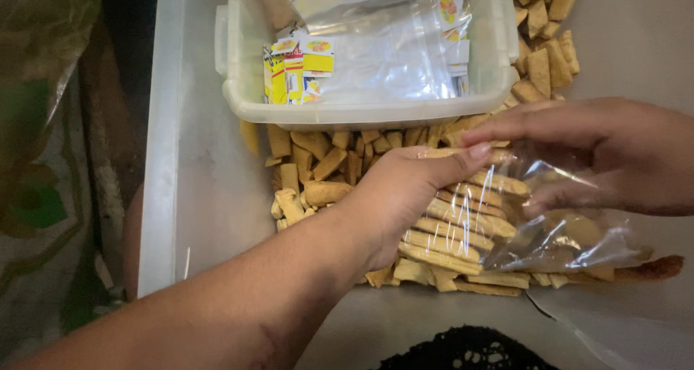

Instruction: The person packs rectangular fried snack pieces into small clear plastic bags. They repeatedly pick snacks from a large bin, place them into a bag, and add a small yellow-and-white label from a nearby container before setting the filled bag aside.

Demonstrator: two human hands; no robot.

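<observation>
Clear plastic bag [549, 218] — it lies on the metal table [210, 189] at the right of the pile of tan biscuit sticks [325, 171], and a row of sticks is already stacked inside it. The left hand [405, 196] reaches in from the lower left, its fingers closed around a bundle of sticks at the mouth of the bag. The right hand [600, 153] comes in from the right — thumb and fingers pinch the bag's upper edge and hold the mouth open. Just behind the pile stands a white plastic tub [238, 88] holding empty clear bags [383, 59] and small yellow printed labels [296, 66]. More sticks lie beside the tub at the upper right. A dark lacy cloth [463, 350] shows at the bottom edge.
</observation>
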